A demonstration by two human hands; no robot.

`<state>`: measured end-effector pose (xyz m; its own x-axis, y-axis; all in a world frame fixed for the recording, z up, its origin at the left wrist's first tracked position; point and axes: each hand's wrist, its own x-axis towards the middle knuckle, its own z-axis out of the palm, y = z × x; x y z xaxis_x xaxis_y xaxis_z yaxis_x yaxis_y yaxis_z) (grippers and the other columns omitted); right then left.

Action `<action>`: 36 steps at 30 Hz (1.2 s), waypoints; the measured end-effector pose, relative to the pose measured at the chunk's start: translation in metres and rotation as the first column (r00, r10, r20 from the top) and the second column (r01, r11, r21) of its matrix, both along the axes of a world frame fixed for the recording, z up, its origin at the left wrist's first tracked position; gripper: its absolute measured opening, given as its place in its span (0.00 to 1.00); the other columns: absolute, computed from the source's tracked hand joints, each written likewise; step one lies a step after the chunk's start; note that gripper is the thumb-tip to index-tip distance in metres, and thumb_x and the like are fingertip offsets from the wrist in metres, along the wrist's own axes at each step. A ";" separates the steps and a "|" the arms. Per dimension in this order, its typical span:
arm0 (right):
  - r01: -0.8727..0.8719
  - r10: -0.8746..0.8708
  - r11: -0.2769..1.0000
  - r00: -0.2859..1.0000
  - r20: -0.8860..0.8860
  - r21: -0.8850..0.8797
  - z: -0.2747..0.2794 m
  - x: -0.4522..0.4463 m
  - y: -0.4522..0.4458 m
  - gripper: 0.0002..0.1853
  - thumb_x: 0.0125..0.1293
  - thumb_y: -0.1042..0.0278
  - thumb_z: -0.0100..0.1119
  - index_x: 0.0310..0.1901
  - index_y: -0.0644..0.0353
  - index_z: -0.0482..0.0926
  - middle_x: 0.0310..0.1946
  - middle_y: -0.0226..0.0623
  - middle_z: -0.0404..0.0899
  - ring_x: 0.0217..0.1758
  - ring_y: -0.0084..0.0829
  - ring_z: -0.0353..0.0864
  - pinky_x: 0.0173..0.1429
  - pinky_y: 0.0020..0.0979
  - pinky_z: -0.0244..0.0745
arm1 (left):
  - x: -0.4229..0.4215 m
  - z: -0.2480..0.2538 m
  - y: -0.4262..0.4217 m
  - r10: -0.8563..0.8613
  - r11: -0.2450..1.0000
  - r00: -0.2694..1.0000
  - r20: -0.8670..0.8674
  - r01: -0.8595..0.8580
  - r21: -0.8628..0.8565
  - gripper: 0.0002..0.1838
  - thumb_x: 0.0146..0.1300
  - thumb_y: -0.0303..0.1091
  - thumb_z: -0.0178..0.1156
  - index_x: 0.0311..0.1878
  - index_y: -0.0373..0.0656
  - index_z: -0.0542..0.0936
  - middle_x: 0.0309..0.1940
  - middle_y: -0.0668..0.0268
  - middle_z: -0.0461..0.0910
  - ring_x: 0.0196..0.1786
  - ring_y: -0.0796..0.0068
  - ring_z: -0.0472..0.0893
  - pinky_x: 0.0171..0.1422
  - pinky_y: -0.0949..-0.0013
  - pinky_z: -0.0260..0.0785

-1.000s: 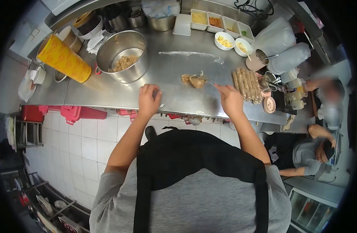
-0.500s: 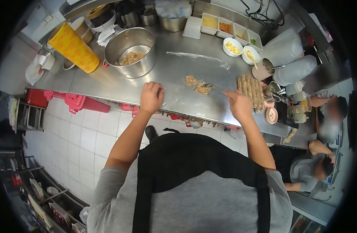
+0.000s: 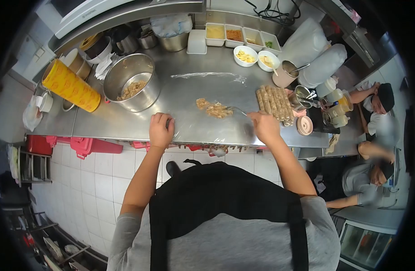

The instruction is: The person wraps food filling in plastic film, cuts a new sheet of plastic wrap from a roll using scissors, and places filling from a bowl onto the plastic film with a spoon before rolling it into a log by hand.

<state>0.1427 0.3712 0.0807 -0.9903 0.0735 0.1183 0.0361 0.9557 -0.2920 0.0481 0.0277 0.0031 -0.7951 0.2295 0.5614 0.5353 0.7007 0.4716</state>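
My right hand (image 3: 265,127) is closed around the handle of a fork (image 3: 238,110). The fork's tip touches the right end of a patch of shredded, light-brown filling (image 3: 219,110) on the steel counter. Clear plastic film (image 3: 207,75) lies under and around the filling, its far edge wrinkled. At the counter's near edge, my left hand (image 3: 162,130) rests with its fingers curled down; what lies under them is hidden. Right of the filling, several film-wrapped rolls (image 3: 273,105) lie side by side. A steel pot (image 3: 132,97) holding more filling stands at the left.
A yellow patterned roll (image 3: 71,85) leans at the left. White condiment tubs (image 3: 215,41) and two small bowls (image 3: 245,63) stand along the back. Utensil cups (image 3: 301,98) and squeeze bottles (image 3: 336,111) crowd the right. Two other people (image 3: 371,179) are beyond the counter's right end.
The camera view has shifted, moving the counter left and slightly down in it. The filling looks more spread and joined under the fork. My left hand stays at the near edge.
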 end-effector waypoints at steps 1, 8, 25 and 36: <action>0.012 -0.012 1.000 1.000 -0.019 -0.001 0.007 0.001 0.002 0.14 0.58 0.71 0.57 0.44 0.46 0.85 0.37 0.40 0.83 0.38 0.47 0.83 0.41 0.46 0.78 | -0.001 -0.001 0.000 -0.001 1.000 1.000 0.005 0.001 0.000 0.06 0.55 0.28 0.64 0.35 0.42 0.78 0.35 0.60 0.76 0.41 0.54 0.74 0.46 0.57 0.68; -0.012 0.012 1.000 0.999 0.034 0.008 -0.017 -0.019 -0.043 0.14 0.62 0.67 0.55 0.47 0.42 0.85 0.42 0.43 0.84 0.40 0.47 0.84 0.44 0.45 0.79 | 0.000 -0.003 -0.001 -0.007 1.000 1.000 0.019 0.008 -0.026 0.05 0.56 0.28 0.63 0.36 0.41 0.79 0.36 0.59 0.76 0.42 0.54 0.74 0.48 0.57 0.68; -0.096 0.099 0.991 0.995 0.023 -0.094 -0.017 -0.028 -0.078 0.16 0.60 0.68 0.54 0.47 0.44 0.85 0.39 0.45 0.83 0.41 0.48 0.83 0.44 0.46 0.78 | -0.002 -0.006 -0.001 0.006 0.998 1.000 -0.026 -0.008 -0.061 0.06 0.55 0.29 0.64 0.35 0.42 0.79 0.35 0.60 0.76 0.41 0.55 0.74 0.48 0.57 0.67; 0.029 -0.028 1.000 0.998 0.051 -0.008 -0.002 -0.020 -0.037 0.16 0.61 0.70 0.52 0.48 0.43 0.84 0.42 0.46 0.83 0.43 0.48 0.84 0.46 0.46 0.78 | -0.003 -0.006 -0.003 -0.004 0.999 1.000 -0.002 0.004 -0.037 0.06 0.54 0.29 0.64 0.34 0.44 0.78 0.33 0.60 0.75 0.41 0.54 0.73 0.47 0.57 0.67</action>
